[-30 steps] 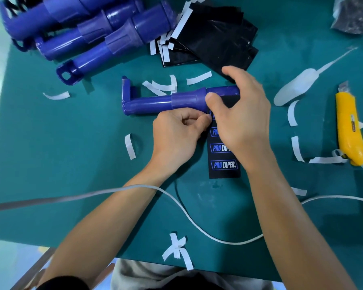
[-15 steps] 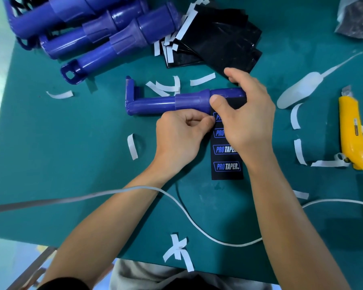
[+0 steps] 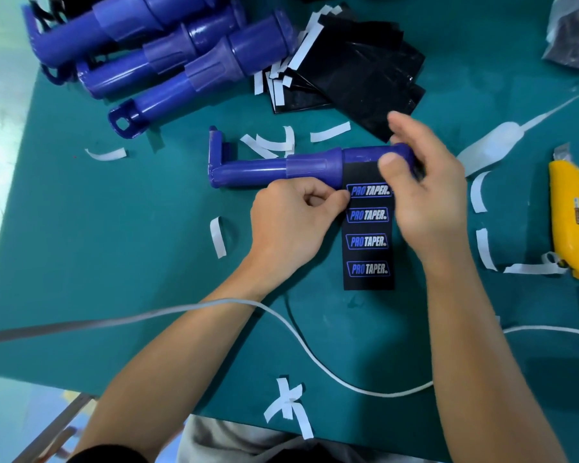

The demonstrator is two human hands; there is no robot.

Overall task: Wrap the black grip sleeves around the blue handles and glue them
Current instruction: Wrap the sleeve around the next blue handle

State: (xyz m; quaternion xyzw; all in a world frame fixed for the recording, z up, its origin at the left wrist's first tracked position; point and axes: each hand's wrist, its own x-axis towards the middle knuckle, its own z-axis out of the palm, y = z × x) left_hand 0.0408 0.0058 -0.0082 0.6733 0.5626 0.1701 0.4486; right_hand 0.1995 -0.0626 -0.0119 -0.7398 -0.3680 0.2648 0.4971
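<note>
Two forearms, bare all the way down to the left hand (image 3: 295, 225) and the right hand (image 3: 428, 202). Short thumbnail (image 3: 390, 161) showing on the right, somewhat blurred. At 7 o'clock, just inside the frame edge, the hem of a black sleeve (image 3: 111, 455) over the left upper arm. At 6 o'clock, a strip of light grey garment (image 3: 228, 442), softly creased, across the torso. Thin white cable (image 3: 234, 301) lying over the left forearm near the wrist, both ends running out of view.
</note>
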